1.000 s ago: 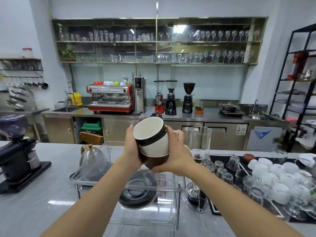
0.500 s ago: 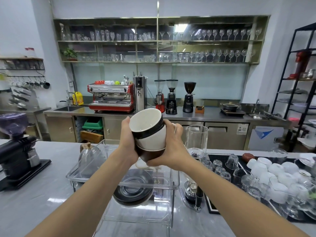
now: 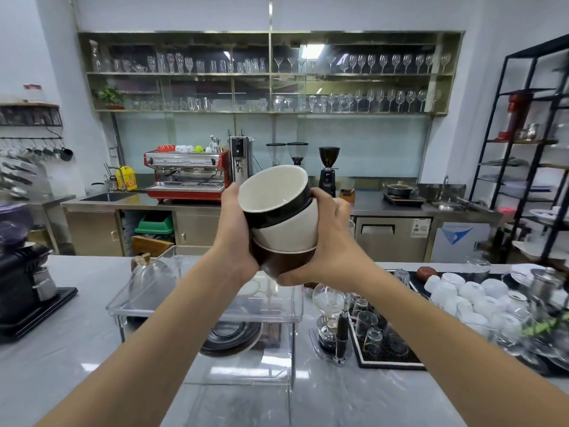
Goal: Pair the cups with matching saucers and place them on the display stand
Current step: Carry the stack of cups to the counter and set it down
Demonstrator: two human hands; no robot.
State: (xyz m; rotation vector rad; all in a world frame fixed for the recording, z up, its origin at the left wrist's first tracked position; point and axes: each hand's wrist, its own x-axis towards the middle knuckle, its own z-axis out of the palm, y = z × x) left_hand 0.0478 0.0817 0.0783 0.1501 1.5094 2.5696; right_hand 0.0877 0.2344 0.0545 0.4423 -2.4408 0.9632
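I hold a nested stack of three cups up at chest height, tilted left: a black cup (image 3: 277,208) with a cream inside on top, a white cup (image 3: 292,231) in the middle, a brown cup (image 3: 284,260) at the bottom. My left hand (image 3: 235,229) grips the stack's left side and my right hand (image 3: 329,241) wraps round its right side and base. Below stands a clear acrylic display stand (image 3: 203,312); stacked black saucers (image 3: 231,337) lie on its lower level.
A siphon brewer (image 3: 331,318) and a black mat with upturned glasses (image 3: 378,337) sit right of the stand. Upturned white cups (image 3: 471,297) crowd the far right. A kettle (image 3: 147,272) stands behind the stand, a black grinder (image 3: 24,272) at the left.
The stack has risen with both hands and tipped further left, showing more of the black cup's inside. My view has shifted, so the stand sits lower in frame.
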